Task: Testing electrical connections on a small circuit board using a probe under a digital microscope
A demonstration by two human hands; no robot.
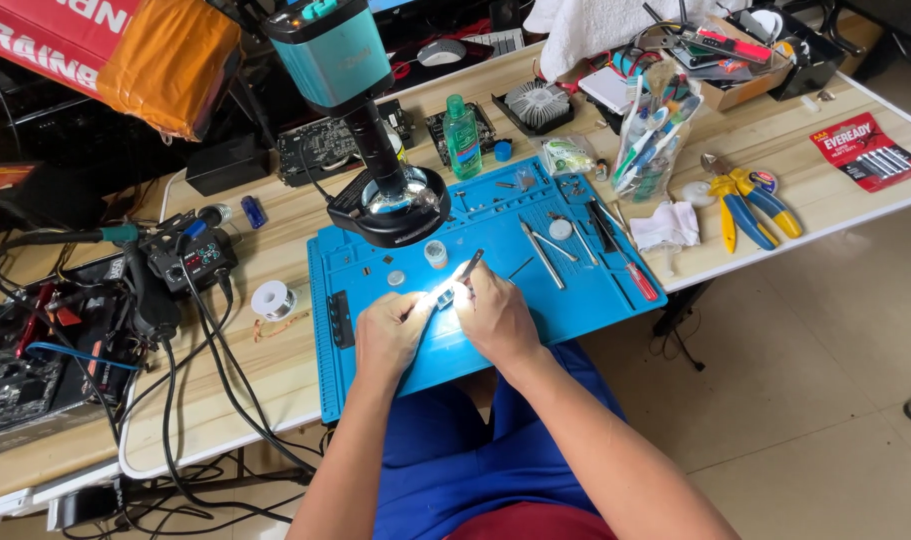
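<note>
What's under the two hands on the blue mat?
Both hands, left hand and right hand, rest on the blue mat, pinching a small brightly lit part; glare hides what it is.

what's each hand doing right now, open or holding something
Left hand: closed on a small part, overexposed by the lamp.
Right hand: closed on a thin tool.

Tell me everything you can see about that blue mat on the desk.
The blue mat is a flat rectangular sheet, rubbery-looking, lying on the wooden desk. Moulded compartments line its far and left edges, holding small parts. Tweezers and a red-handled screwdriver lie on it. The left hand and right hand work over its brightly lit middle.
</note>
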